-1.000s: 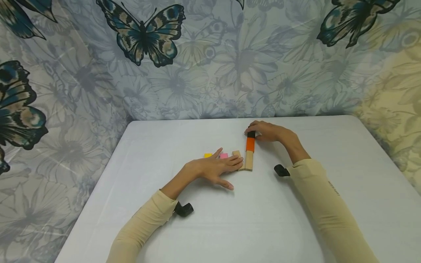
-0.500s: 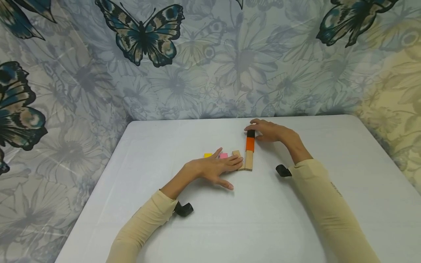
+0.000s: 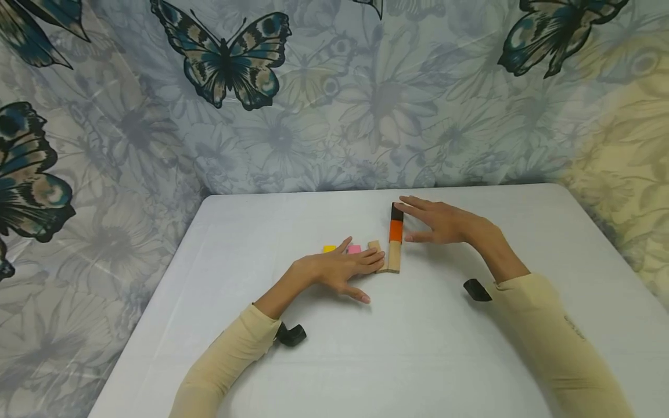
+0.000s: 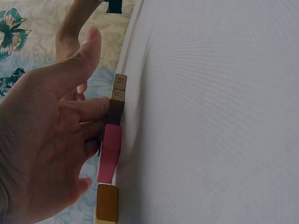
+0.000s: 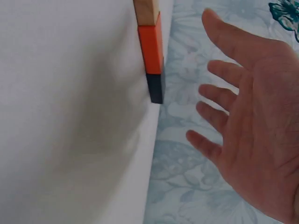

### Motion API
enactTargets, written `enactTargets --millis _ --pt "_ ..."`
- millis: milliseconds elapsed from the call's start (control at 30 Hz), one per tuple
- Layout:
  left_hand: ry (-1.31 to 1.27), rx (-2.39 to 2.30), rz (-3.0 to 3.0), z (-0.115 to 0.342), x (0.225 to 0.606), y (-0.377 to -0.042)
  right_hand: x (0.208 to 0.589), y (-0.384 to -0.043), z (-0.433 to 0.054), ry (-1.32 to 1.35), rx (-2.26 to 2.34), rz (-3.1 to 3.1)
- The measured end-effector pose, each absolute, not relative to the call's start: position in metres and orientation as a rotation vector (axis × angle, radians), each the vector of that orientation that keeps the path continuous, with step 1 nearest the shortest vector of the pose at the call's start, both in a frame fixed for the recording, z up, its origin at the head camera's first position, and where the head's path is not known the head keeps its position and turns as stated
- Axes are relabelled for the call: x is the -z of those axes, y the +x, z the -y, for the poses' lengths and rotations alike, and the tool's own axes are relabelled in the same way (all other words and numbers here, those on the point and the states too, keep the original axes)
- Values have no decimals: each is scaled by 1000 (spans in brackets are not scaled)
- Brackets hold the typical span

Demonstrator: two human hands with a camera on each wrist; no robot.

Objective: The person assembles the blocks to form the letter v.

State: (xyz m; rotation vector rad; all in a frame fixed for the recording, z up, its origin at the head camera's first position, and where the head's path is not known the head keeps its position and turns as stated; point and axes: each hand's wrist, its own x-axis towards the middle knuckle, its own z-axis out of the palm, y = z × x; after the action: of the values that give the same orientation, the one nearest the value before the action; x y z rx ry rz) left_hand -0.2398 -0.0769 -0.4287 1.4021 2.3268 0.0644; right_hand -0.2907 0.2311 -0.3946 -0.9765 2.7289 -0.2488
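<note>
A plain wooden block (image 3: 394, 257), an orange block (image 3: 395, 231) and a black block (image 3: 397, 212) lie end to end in a column pointing toward the far edge. My right hand (image 3: 441, 222) is beside its far end, fingers extended and spread, palm free of any object in the right wrist view. My left hand (image 3: 340, 270) stretches over the blocks left of the column, fingertips at a second wooden block (image 3: 374, 244). Beneath its fingers peek a pink block (image 3: 354, 249) and a yellow block (image 3: 329, 248), partly hidden. Numbers mark the wooden ends (image 4: 119, 88) in the left wrist view.
A white table (image 3: 407, 348) carries everything, its far edge close behind the black block. Butterfly-patterned cloth (image 3: 334, 116) hangs beyond it. Black wrist-worn devices (image 3: 291, 335) stick out under both sleeves.
My right hand has let go of the black block and drawn back to the right, its fingers straightening. The left hand stays in place, and the column looks the same.
</note>
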Motion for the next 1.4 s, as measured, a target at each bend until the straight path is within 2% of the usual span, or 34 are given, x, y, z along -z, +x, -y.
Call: enactTargets --millis 300,1400 --pt "1393 -82 -2327 79 428 -239 408 -281 -224 -956 288 -2666" --pt "1403 -90 -2332 78 427 -236 421 -282 -224 -1005 287 -2660"
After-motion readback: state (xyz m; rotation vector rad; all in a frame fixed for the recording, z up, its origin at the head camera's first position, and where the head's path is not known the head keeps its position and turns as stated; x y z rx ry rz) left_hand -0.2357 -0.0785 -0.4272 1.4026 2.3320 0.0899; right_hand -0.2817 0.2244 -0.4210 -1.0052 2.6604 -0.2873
